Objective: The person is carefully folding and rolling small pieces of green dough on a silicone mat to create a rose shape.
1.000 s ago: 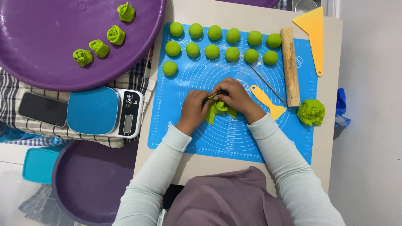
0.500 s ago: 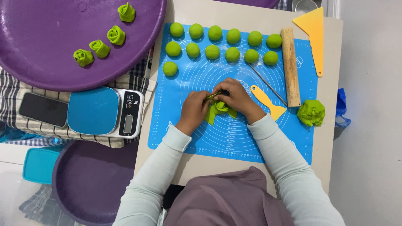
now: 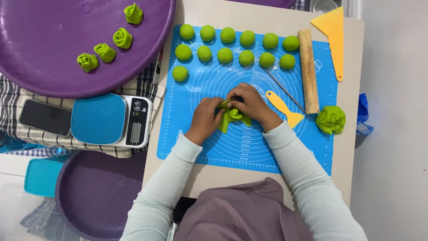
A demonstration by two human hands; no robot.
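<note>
I start at my right hand point(image 3: 252, 105). It is curled over from the far side, its fingers pinching the upper edge of a piece of green dough point(image 3: 232, 117) that lies on the blue silicone mat point(image 3: 249, 147). My left hand point(image 3: 206, 117) sits just beside it, coming in from the left, fingers bent and pressed against the same piece; both hands are closed on the dough, though I cannot see the fingertips well enough to say exactly how each grips.

The dough lies between the two hands, directly under the right fingers and to the right of the left palm. A flap of it runs down toward my body, so its long axis points roughly from the hands back at me, slightly tilted. Neither hand is clearly nearer; both touch it, the right from above, the left from the side.

Outward from there: just to the right of my right wrist lies a small yellow spatula point(image 3: 281, 107), handle toward the hands, and near it a thin metal rod point(image 3: 283, 89) and a wooden rolling pin point(image 3: 308, 71). A rough lump of green dough point(image 3: 331, 119) sits at the mat's right edge. Rows of green dough balls point(image 3: 225, 55) line the far side, well apart from the hands. On the purple tray point(image 3: 53, 71) to the far left, four finished dough roses point(image 3: 105, 52) rest.
</note>
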